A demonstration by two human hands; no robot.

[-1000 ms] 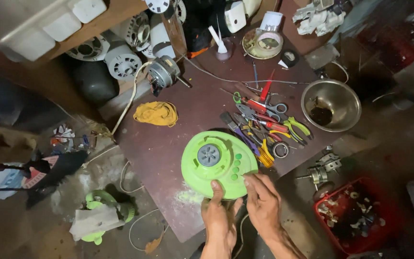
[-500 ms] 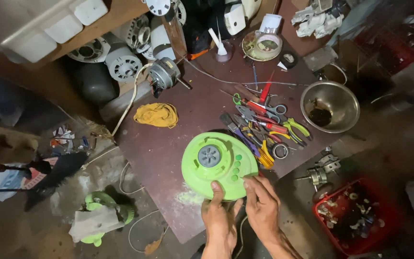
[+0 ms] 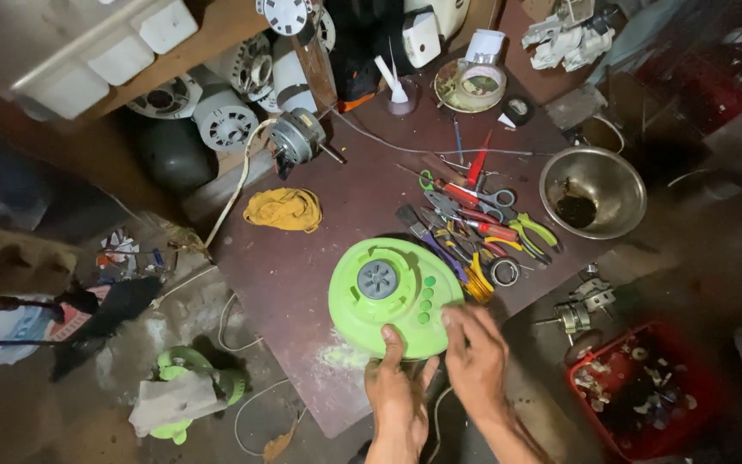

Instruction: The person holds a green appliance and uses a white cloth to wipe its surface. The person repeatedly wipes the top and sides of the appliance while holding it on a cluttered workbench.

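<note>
Green fan base cover (image 3: 392, 296): we find it lying on the near part of the dark brown tabletop (image 3: 337, 193), just left of the heap of hand tools. It is a rounded lime-green plastic shell with a grey slotted hub (image 3: 377, 279) near its centre and a row of small green push buttons (image 3: 425, 301) to the right of the hub.

Left hand (image 3: 397, 391): its grip is clamped on the near rim of the cover, thumb on top, fingers underneath and hidden.

Right hand (image 3: 478, 361): it rests at the near right edge of the cover, fingertips touching the rim beside the buttons. The hand is blurred, so we cannot tell whether its grip is together or apart.

Surroundings:
- Pile of pliers, scissors and screwdrivers (image 3: 474, 223), touching the cover's right side.
- Steel bowl (image 3: 592, 191), at the right edge of the tabletop, with dark residue inside.
- Yellow cloth (image 3: 283, 209), beyond the cover, well apart from it.
- Electric motor (image 3: 295, 137) with a white cord, at the far left corner.
- Roll of tape (image 3: 472, 83), at the far edge.
- Red crate (image 3: 641, 391) of small parts, on the floor to the right.
- Second green fan part (image 3: 186, 391), on the floor to the left.
</note>
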